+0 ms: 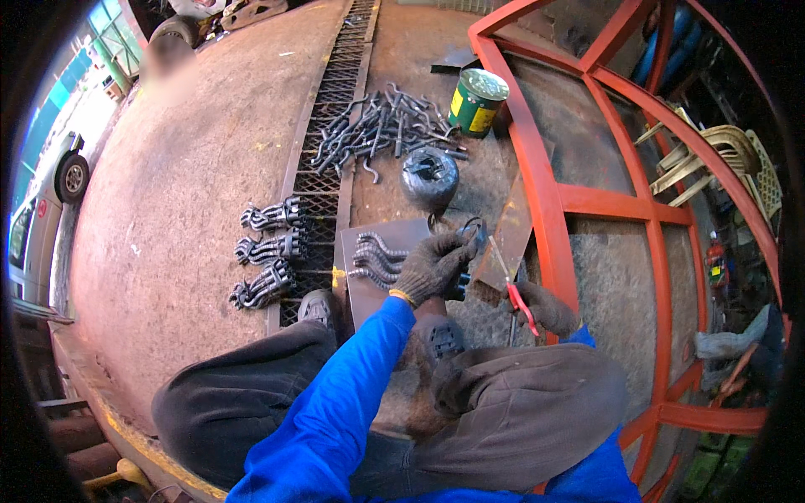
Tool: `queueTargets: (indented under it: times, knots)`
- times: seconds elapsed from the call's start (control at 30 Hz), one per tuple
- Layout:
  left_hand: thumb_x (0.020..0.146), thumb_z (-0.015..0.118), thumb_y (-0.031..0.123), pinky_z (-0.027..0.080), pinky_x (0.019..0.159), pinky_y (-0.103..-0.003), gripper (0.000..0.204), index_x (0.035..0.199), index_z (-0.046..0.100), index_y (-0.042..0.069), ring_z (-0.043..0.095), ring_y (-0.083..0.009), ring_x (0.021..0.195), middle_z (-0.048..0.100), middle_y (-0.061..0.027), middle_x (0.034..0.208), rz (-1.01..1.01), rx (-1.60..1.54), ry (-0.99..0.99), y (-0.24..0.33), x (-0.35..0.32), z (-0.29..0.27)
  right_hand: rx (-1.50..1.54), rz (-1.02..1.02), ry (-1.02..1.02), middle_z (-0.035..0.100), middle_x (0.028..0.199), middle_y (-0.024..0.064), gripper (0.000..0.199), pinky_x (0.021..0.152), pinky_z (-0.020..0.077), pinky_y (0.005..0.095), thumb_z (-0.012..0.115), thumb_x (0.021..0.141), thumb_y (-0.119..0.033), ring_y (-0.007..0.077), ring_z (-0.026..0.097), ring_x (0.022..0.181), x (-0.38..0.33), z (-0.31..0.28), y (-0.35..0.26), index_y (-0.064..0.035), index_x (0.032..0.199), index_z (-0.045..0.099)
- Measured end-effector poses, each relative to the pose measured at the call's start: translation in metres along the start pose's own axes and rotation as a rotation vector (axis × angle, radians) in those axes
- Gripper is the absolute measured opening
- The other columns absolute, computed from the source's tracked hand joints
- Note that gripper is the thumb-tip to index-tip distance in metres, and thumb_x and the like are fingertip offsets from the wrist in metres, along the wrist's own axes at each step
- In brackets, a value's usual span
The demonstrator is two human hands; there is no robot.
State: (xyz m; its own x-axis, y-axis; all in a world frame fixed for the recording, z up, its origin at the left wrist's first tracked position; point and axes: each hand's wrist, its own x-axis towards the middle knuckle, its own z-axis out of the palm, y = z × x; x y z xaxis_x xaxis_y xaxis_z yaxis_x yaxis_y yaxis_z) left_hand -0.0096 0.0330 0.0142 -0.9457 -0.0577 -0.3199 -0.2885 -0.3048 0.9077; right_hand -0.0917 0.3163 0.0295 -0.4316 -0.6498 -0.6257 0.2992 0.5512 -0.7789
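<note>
My gloved left hand (pixel 432 264) is closed on a dark bundle of bent metal rods (pixel 459 289), with a thin wire loop (pixel 472 228) sticking out above the fingers. It hovers at the right edge of a flat metal plate (pixel 373 302) that carries several more curved rods (pixel 373 256). My gloved right hand (pixel 549 308) grips red-handled pliers (pixel 520 303), jaws pointing up-left toward the bundle. My knees and shoes frame both hands from below.
Three tied bundles of rods (pixel 267 250) lie left of a floor grate (pixel 323 180). A heap of loose rods (pixel 386 126), a dark wire coil (pixel 429 178) and a green-yellow can (pixel 476 101) lie ahead. An orange-red steel frame (pixel 545 197) lies at right, a car (pixel 46 197) far left.
</note>
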Motion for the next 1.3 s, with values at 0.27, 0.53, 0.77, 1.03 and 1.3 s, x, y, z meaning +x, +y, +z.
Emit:
queueTargets:
  times: [0.27,0.53,0.77,1.03,1.3]
  knots:
    - [0.094,0.067,0.03,0.055,0.06,-0.03,0.031,0.107,0.068,0.002,0.064,-0.0126,0.068,0.067,-0.004,0.079,0.044,0.068,-0.031,0.01,-0.003,0.004,-0.254,-0.191,-0.113,0.061,0.13,0.0121,0.067,0.102,0.0454,0.035,0.078,0.079,-0.024,0.0195,0.058,0.117,0.016,0.0,-0.042,-0.0012,0.137,0.052]
    - [0.096,0.065,0.029,0.055,0.061,-0.03,0.028,0.105,0.069,0.003,0.065,-0.0133,0.068,0.067,-0.0046,0.079,0.113,0.056,-0.042,-0.01,0.007,0.0,-0.069,-0.172,-0.049,0.063,0.129,0.0101,0.061,0.102,0.0459,0.0336,0.076,0.082,-0.014,0.0179,0.06,0.116,0.02,0.008,-0.032,-0.0026,0.137,0.053]
    - [0.096,0.064,0.029,0.055,0.065,-0.031,0.027,0.104,0.069,0.003,0.065,-0.013,0.071,0.068,-0.0045,0.08,0.155,0.209,-0.022,0.004,0.0,0.002,-0.096,-0.181,-0.007,0.063,0.126,0.0078,0.054,0.095,0.048,0.0313,0.07,0.085,-0.015,0.0158,0.058,0.113,0.027,0.006,-0.01,-0.003,0.136,0.054]
    - [0.095,0.065,0.027,0.056,0.063,-0.03,0.026,0.103,0.069,0.003,0.065,-0.0131,0.068,0.068,-0.0045,0.081,0.04,0.101,-0.06,0.005,0.001,-0.003,-0.071,-0.223,-0.06,0.063,0.113,0.0067,0.051,0.085,0.0493,0.0291,0.069,0.084,-0.023,0.0153,0.058,0.104,0.056,-0.003,-0.002,-0.0043,0.13,0.057]
    - [0.094,0.066,0.026,0.056,0.063,-0.03,0.025,0.101,0.07,0.002,0.065,-0.0133,0.069,0.068,-0.0039,0.08,0.076,0.09,-0.034,0.012,-0.003,0.004,-0.117,-0.239,0.034,0.064,0.118,0.0074,0.059,0.089,0.0478,0.0307,0.073,0.083,-0.031,0.0148,0.058,0.104,0.049,0.001,0.008,-0.0041,0.132,0.056]
